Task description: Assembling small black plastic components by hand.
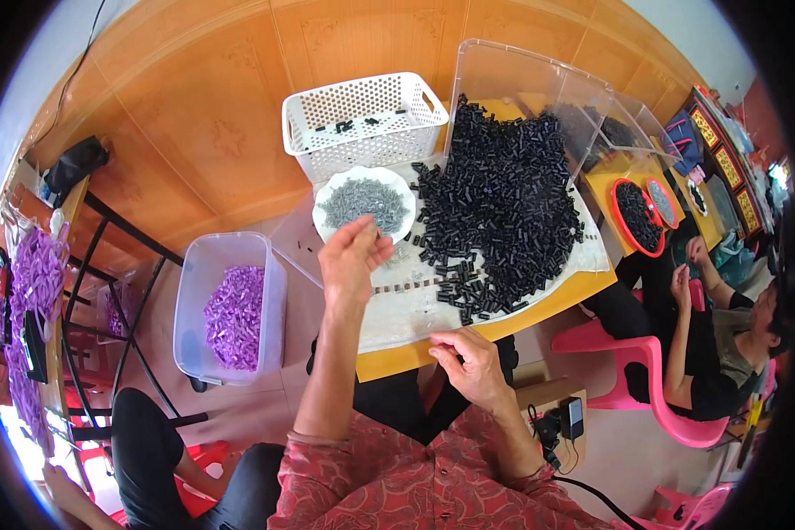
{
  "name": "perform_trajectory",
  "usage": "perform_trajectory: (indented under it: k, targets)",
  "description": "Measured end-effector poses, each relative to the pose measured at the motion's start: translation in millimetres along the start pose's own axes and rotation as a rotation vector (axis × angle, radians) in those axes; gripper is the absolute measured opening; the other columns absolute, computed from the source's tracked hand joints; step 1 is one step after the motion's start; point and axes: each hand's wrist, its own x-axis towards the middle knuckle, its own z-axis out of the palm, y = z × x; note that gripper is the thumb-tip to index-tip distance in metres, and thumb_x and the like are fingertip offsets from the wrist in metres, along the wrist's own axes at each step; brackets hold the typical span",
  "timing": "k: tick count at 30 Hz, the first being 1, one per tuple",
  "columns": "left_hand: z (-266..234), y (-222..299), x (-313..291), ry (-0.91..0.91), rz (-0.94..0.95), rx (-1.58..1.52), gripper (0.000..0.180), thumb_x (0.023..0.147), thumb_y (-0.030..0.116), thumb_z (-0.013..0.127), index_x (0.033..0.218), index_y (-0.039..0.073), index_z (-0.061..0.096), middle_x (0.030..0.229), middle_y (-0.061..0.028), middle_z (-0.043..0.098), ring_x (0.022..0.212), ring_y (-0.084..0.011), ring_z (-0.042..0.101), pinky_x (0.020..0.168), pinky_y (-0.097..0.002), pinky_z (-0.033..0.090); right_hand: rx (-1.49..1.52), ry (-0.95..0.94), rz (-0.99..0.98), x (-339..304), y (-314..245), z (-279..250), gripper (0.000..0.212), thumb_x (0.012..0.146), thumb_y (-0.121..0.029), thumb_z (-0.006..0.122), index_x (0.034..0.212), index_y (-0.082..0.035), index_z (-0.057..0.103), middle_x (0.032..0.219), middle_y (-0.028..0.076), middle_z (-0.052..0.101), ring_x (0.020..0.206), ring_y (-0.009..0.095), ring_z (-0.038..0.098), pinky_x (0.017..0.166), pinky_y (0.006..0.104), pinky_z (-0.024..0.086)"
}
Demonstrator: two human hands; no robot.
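Observation:
My left hand [353, 256] is at the near edge of a scalloped white dish [324, 187] heaped with small clear-grey pieces [362, 203]. Its fingers are pinched together, and whatever is between them is too small to make out. By the table's front edge, my right hand [470, 360] has its thumb and fingertips drawn together; anything in them is hidden. Beyond it spreads a big pile of short black tubular parts [512, 203] on a pale cloth [397, 327]. A thin row of small dark pieces [406, 286] crosses the cloth between my hands.
A white perforated basket [362, 146] with a few black parts stands behind the dish. Around the pile's far side is a clear plastic bin [539, 64]. A tub [185, 327] of purple pieces sits at left. People sit on both sides, one on a pink chair [654, 389].

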Motion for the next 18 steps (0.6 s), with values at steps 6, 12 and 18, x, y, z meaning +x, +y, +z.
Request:
perform_trajectory:
  k: [6,12,18]
  targets:
    - [22.7,38.1,111.7,-0.075,0.119,-0.049,0.023,0.090,0.002,0.058,0.109,-0.011,0.056,0.090,-0.0153,0.062,0.074,-0.0238,0.066,0.068,-0.0346,0.060,-0.060,0.042,-0.063,-3.8,2.3,-2.3,0.014,0.081,-0.005,0.069,0.094,-0.001,0.065,0.082,0.012,0.065,0.074,0.029,0.064,0.066,0.0357,0.051]
    - [17.0,66.8,157.4,-0.116,0.154,0.017,0.049,0.091,0.003,0.059,0.125,-0.022,0.035,0.105,-0.0252,0.057,0.093,-0.0386,0.066,0.081,-0.0432,0.059,-0.006,0.036,-0.044,-4.1,-0.2,3.5,0.010,0.081,-0.005,0.068,0.090,0.000,0.065,0.082,0.013,0.066,0.075,0.030,0.064,0.066,0.0362,0.052]
    - [15.9,41.1,97.8,-0.076,0.198,-0.091,0.041,0.093,0.003,0.056,0.123,-0.020,0.041,0.107,-0.0266,0.058,0.094,-0.0373,0.066,0.087,-0.0447,0.056,-0.152,0.099,0.020,7.9,18.1,-16.3,0.010,0.081,-0.003,0.068,0.090,-0.002,0.066,0.083,0.014,0.066,0.074,0.031,0.064,0.066,0.0369,0.051]
